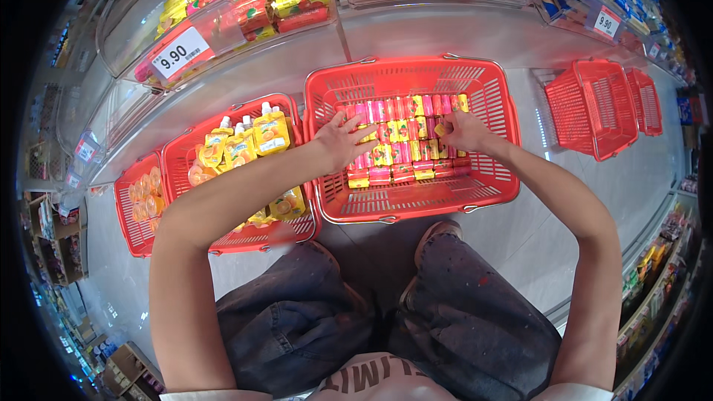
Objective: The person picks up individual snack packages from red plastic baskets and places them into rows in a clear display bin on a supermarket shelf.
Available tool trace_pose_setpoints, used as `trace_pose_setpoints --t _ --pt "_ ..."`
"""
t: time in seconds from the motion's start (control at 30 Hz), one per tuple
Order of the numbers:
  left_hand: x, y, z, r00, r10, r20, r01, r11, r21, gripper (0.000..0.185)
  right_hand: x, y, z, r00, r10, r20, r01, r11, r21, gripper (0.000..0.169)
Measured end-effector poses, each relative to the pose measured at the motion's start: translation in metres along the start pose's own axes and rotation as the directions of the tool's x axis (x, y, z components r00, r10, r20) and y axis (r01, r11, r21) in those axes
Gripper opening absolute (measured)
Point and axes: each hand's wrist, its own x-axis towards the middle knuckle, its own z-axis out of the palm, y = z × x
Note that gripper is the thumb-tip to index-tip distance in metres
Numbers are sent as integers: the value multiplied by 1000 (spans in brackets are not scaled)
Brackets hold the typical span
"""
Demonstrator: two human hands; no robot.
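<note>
A red plastic shopping basket [356, 209] stands on the floor before me, its wire handles folded down. On its bottom lie small wrapped rolls [398, 153], red, pink and yellow with fruit pictures, set side by side in several rows. My left hand [342, 145] reaches over the basket's left side, fingers spread, at the left ends of the rows; nothing shows in it. At the rows' right part, my right hand [467, 131] pinches a small yellow roll [440, 130] between thumb and fingers. Its fingers partly hide the rolls beneath.
Left of it, another red basket [181, 178] holds yellow spouted pouches [272, 132]; beyond is a basket with orange cups [147, 195]. More red baskets [593, 108] stand at right. Ahead, a shelf carries transparent bins [223, 28] of similar rolls with price tags [182, 53]. My knees flank the near side.
</note>
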Motion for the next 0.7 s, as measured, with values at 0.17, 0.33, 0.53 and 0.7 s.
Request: trace_pose_setpoints --t 0.17,0.33,0.53,0.7 --pt "13 -3 9 992 -1 128 6 999 -38 71 23 24 48 988 101 -119 -71 970 235 23" --pt "13 -1 14 995 -13 98 15 1000 -27 71 26 16 65 981 139 -139 -84 936 342 16" --pt "13 0 17 997 -4 77 6 999 -33 71 21 17 66 981 40 -189 16 957 289 15" --pt "17 0 22 998 17 65 -13 998 -57 70 32 17 69 986 -33 -165 43 997 58 31"
